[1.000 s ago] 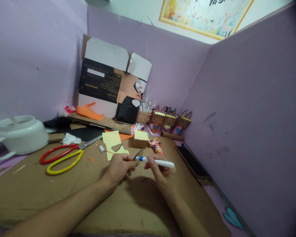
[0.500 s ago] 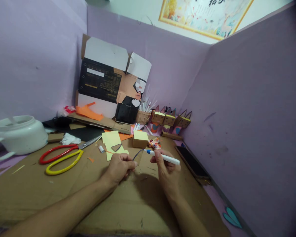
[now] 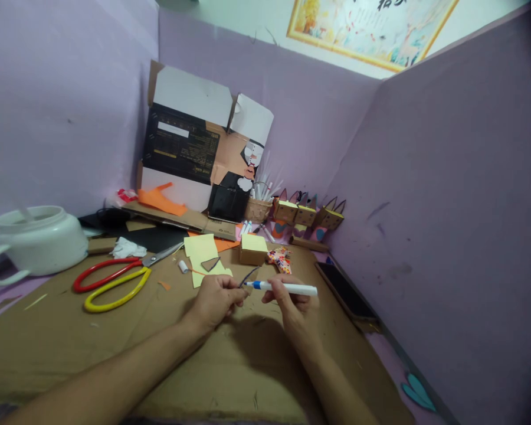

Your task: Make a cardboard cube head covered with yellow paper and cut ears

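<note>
My left hand (image 3: pixel 219 302) pinches a small brown cardboard piece (image 3: pixel 251 278) with a dark line along its edge, held above the cardboard sheet (image 3: pixel 190 378). From the right, my right hand (image 3: pixel 298 313) holds a white marker (image 3: pixel 298 289) with a blue collar. The marker's tip points left and is at or very near the lower part of the small piece; exact contact cannot be made out. Just beyond my left hand, a dark-edged triangle (image 3: pixel 211 264) lies on yellow paper (image 3: pixel 199 245). A white cap (image 3: pixel 183 267) rests left of the paper.
Scissors (image 3: pixel 115 293) and a white pot (image 3: pixel 44 242) are at the left. A yellow-topped box (image 3: pixel 253 249) and patterned piece (image 3: pixel 281 258) lie beyond my hands. A phone (image 3: pixel 347 292) is at the right. Behind stand a marker basket (image 3: pixel 259 209) and eared boxes (image 3: pixel 307 213).
My right hand has brought the marker's tip left and down, from the upper end of the small piece toward my left fingertips. The marker now lies more level. My left hand keeps its grip.
</note>
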A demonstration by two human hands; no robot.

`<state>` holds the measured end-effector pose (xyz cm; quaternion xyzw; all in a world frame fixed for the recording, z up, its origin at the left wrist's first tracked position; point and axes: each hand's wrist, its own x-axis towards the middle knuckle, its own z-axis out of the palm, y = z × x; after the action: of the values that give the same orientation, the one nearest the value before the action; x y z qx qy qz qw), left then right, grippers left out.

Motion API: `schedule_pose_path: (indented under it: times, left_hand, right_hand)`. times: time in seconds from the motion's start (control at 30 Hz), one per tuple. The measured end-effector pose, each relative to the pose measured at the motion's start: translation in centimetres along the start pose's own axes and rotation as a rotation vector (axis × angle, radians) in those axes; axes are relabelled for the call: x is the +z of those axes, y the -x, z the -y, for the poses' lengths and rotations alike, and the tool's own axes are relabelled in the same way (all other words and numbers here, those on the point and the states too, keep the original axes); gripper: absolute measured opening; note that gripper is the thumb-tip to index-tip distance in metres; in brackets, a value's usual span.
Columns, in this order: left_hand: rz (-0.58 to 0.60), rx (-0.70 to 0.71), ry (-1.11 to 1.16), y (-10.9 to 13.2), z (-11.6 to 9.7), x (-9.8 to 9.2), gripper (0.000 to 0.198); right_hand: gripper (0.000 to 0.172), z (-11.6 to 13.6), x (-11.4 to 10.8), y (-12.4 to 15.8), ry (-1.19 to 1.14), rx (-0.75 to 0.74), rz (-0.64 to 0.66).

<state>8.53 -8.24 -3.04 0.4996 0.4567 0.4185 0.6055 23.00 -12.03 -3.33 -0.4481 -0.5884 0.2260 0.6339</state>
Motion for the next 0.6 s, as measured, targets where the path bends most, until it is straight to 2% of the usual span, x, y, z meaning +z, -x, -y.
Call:
schedule_pose_path:
  times: [0.23, 0.4, 0.6]
  left_hand:
    - [0.01, 0.02, -0.011, -0.14, 0.19, -0.07, 0.016]
    - [0.0, 0.016, -0.032, 0.07, 0.06, -0.04, 0.016]
    - [-0.008, -0.002, -0.064, 0.1, -0.01, -0.07, 0.018]
  right_hand:
    - [0.02, 0.04, 0.26, -0.02, 0.013, 0.025, 0.027]
    - [0.02, 0.16, 0.16, -0.41, 0.029, -0.005, -0.071]
    - [0.022, 0.32, -0.07, -0.72, 0.04, 0.034, -0.203]
